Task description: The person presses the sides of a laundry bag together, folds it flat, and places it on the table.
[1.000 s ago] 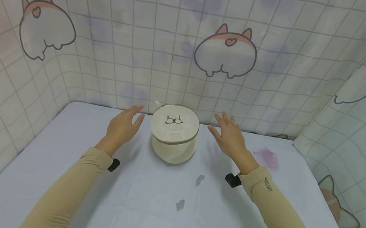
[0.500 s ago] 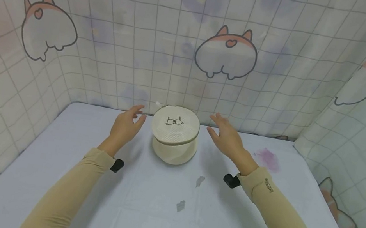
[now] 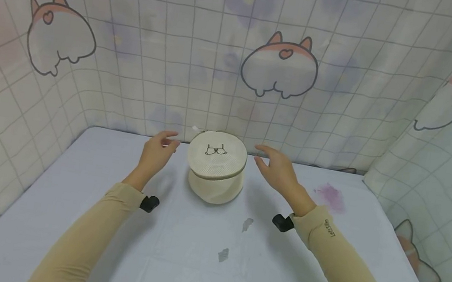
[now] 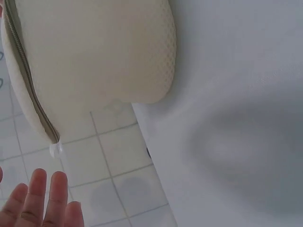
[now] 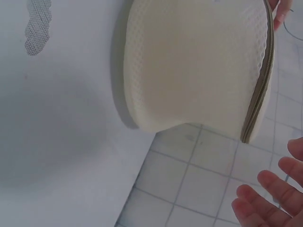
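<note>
Cream mesh zip bag [image 3: 215, 185] stands upright at the far edge of the white counter [image 3: 185, 266], roughly midway between the side edges. Its rounded lid bears a small glasses drawing [image 3: 216, 150].

Left hand [image 3: 156, 154] on the bag's left, right hand [image 3: 279, 169] on its right — both hands released, fingers loosely bent, neither touching it. A narrow gap shows on each side; the left looks a shade tighter.

Zipper [image 4: 29, 80] rims the lid, a translucent pull tab [image 4: 56, 150] at its end near the left fingers. Grid-patterned cloth [image 3: 143, 80] rises just behind the far edge — little room there. Widest stretch of counter lies on the near side, with two grey patches [image 3: 223, 254]; pink stain [image 3: 330, 197] beyond the right wrist, toward the right edge.
</note>
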{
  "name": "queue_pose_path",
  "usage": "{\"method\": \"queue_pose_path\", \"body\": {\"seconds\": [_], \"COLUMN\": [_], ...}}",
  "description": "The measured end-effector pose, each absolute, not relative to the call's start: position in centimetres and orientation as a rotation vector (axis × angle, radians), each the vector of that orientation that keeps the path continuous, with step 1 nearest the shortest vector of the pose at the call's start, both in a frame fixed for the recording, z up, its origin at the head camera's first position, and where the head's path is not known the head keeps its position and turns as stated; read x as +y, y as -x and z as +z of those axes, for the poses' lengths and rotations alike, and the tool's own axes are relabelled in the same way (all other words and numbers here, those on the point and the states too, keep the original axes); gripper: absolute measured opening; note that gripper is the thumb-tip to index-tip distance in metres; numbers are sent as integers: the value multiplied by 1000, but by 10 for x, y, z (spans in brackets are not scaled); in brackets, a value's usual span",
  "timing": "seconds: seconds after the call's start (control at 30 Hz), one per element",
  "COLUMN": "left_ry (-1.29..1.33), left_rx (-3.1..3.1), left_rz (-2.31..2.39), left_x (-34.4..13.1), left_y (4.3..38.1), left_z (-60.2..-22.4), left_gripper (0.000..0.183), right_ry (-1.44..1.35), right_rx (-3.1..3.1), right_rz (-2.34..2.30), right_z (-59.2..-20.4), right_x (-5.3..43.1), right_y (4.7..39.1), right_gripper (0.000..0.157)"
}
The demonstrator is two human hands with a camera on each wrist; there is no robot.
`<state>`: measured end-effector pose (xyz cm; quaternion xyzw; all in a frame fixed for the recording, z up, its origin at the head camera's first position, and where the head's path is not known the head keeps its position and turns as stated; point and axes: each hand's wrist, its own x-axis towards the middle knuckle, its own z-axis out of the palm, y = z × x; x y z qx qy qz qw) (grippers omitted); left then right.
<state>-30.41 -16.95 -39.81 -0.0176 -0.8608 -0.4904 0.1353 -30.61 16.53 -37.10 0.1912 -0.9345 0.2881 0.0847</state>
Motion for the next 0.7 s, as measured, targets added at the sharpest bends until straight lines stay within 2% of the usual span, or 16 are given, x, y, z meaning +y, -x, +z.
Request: {"method": "queue_pose_path", "body": {"seconds": [0.4, 0.7], "left_ry": [-52, -143], "left_rx": [-2458, -2484], "left_rz": [-1746, -1891], "left_x": [-159, -155], "left_y": [305, 306], "left_z": [-389, -396], "left_gripper": [45, 47], "right_ry": [-481, -367], "right_rx": [-2726, -2692], "right_rz": [1307, 1673], "right_z": [-373, -381], "right_x": [160, 158], "right_y": [312, 317], "right_gripper": [40, 45]}}
